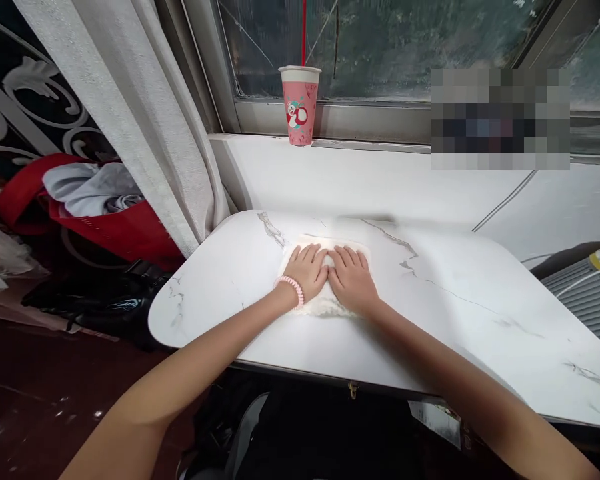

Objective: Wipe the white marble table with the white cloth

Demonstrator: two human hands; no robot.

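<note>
"Lying flat, those fingers point(309, 252); what's beneath them?"

"A white cloth point(326, 308). The left hand point(307, 270) rests on its left part, the right hand point(351, 277) on its right, fingers slightly spread, thumbs close together."

"And the pink band point(297, 292)?"

"Coiled round the left hand's wrist, by the cloth's left edge."

"Where's the cloth itself?"

"On the white, grey-veined desk point(215, 280), which stretches out on both sides of it."

"Beyond the cloth?"

"A pink cup point(300, 110) with a red straw point(304, 37), up at the window point(390, 50)."

"Left of the cloth?"

"A pale curtain point(150, 100), then, farther out, a red bag point(115, 233) holding light fabric point(93, 185)."

"Nearer than the cloth?"

"A brass-coloured latch point(353, 390) on the desk's front edge."
</note>
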